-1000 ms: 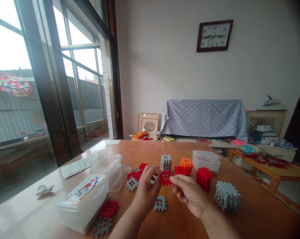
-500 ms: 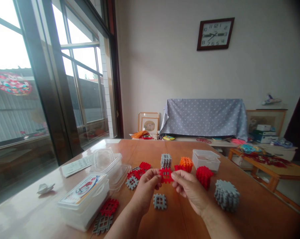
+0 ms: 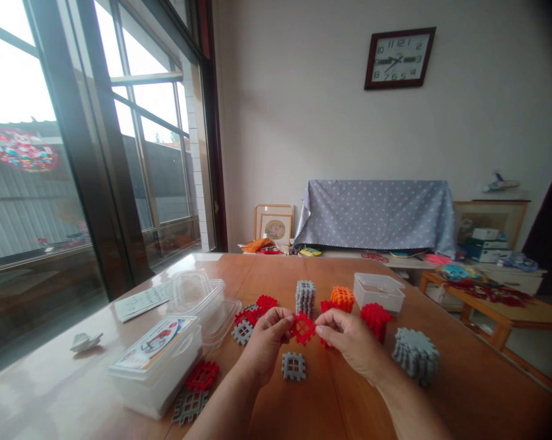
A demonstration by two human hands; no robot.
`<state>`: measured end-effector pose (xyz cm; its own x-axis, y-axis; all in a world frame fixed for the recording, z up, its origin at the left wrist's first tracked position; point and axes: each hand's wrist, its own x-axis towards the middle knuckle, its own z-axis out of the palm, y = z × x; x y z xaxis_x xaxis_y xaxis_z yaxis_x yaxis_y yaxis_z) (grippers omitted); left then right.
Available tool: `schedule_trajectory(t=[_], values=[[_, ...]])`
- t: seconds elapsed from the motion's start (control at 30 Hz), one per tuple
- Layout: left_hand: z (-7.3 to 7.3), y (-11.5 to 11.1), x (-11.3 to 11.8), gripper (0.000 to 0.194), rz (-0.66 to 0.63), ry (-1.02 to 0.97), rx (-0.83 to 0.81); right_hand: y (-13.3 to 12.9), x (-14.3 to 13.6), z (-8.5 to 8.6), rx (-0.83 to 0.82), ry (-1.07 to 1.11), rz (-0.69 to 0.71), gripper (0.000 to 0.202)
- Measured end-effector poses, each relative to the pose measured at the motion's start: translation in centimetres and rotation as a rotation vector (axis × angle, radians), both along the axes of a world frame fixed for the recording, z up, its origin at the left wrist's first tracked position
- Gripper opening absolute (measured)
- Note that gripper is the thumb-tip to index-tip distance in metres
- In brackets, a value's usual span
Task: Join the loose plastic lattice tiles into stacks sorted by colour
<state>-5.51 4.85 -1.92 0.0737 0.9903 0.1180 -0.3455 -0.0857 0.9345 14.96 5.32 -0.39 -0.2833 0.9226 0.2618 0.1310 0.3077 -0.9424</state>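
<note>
In the head view, held up over the counter (image 3: 322,410), between both hands: a red toothed square (image 3: 303,329), turned with a corner upward. Pinched near its left corner by the left hand (image 3: 267,342), with thumb and fingers closed. At the opposite corner, the right hand (image 3: 344,333), with thumb and forefinger nearly together; impossible to tell whether gripping or just beside. Lying flat below, nearer the camera, a grey toothed square (image 3: 294,366); standing farther off, a grey stack (image 3: 306,296). Probably light, stiff plastic, hardly fragile, perhaps smooth enough to twist in a loose pinch. Best held by opposite edges, clear of the openings.
</note>
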Motion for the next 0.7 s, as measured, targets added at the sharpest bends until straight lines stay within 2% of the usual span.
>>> schedule_trajectory(t=[0.2, 0.37, 0.57, 0.7], values=[[-0.3, 0.2, 0.0, 0.026, 0.002, -0.034, -0.015, 0.5, -0.3, -1.0, 0.128, -0.109, 0.010, 0.016], [-0.2, 0.2, 0.0, 0.030, 0.013, -0.030, -0.038, 0.9, 0.4, -0.8, 0.124, -0.042, 0.024, 0.019], [-0.3, 0.7, -1.0, 0.034, 0.126, 0.022, -0.079, 3.0, 4.4, -0.9, 0.111, 0.085, -0.279, 0.034], [-0.6, 1.3, -2.0, 0.035, 0.246, 0.094, -0.082, 4.2, 6.3, -2.0, 0.084, 0.095, -0.360, 0.040]])
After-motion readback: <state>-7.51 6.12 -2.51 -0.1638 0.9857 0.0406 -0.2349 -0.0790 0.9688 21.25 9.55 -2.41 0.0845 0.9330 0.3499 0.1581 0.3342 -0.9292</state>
